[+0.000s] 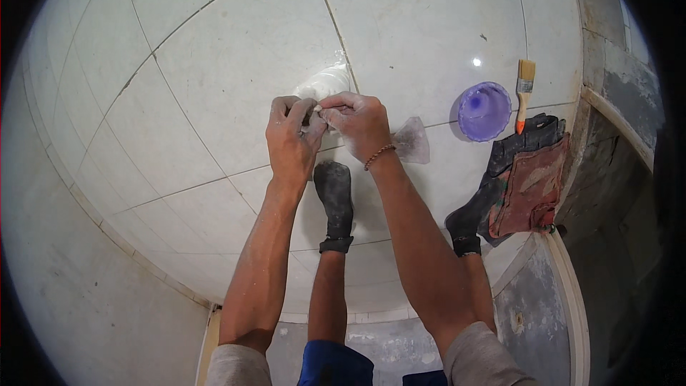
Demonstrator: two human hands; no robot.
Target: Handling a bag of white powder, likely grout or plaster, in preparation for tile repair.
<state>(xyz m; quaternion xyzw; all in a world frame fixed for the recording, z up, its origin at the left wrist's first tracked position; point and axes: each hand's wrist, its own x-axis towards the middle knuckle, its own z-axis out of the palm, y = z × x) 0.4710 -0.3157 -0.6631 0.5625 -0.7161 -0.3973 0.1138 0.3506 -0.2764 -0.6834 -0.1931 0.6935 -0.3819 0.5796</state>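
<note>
My left hand [294, 127] and my right hand [361, 123] meet over the tiled floor, fingertips almost touching. Between their pinched fingers is a small white lump [318, 109], partly covered by the fingers. Pale dust coats both hands. Just beyond them lies a white heap [325, 83], which could be powder or paste, its near side hidden by my hands. A flat, pale see-through piece [412, 141], widening toward its near end, rests beside my right wrist; I cannot tell if it is a scraper or a bag.
To the right stand a purple scalloped bowl [484, 111] and a flat paintbrush [525, 93] with an orange-tipped handle. Nearer lies a worn dark red and black cloth or bag [532, 189]. My socked feet [334, 200] are on the tiles [214, 78]. Walls border the left and right.
</note>
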